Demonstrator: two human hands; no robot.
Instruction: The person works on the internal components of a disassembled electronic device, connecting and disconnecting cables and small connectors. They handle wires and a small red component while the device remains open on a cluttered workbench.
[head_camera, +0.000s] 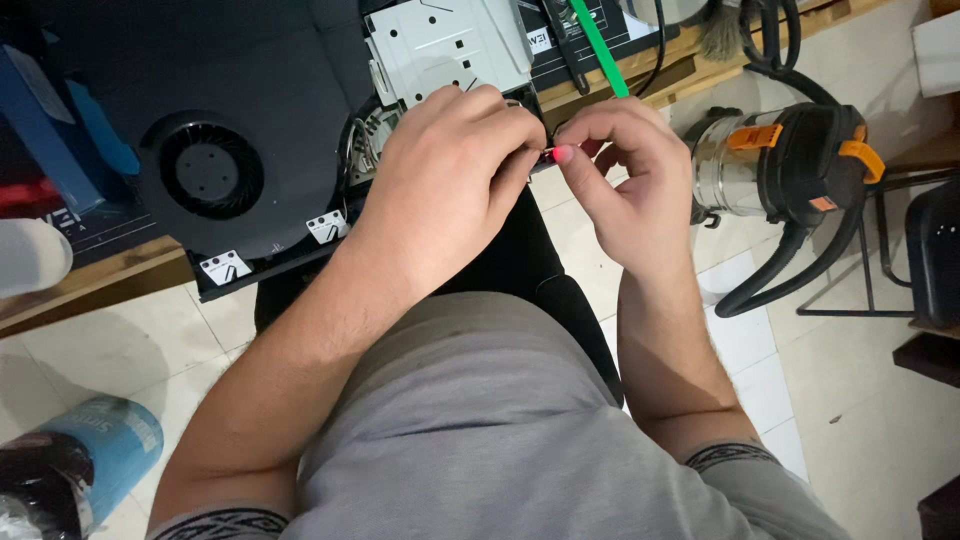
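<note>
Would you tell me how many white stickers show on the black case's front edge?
2: one sticker at the front-left corner, another beside the left hand's wrist. Others may be hidden.

Fan (205, 172) left of metal drive cage (450, 45), both on the bench (90, 275), vacuum cleaner (790, 165) at right

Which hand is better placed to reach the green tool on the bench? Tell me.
Probably the right hand: it sits just below the green tool, while the left hand lies farther over, by the grey metal drive cage.
</note>
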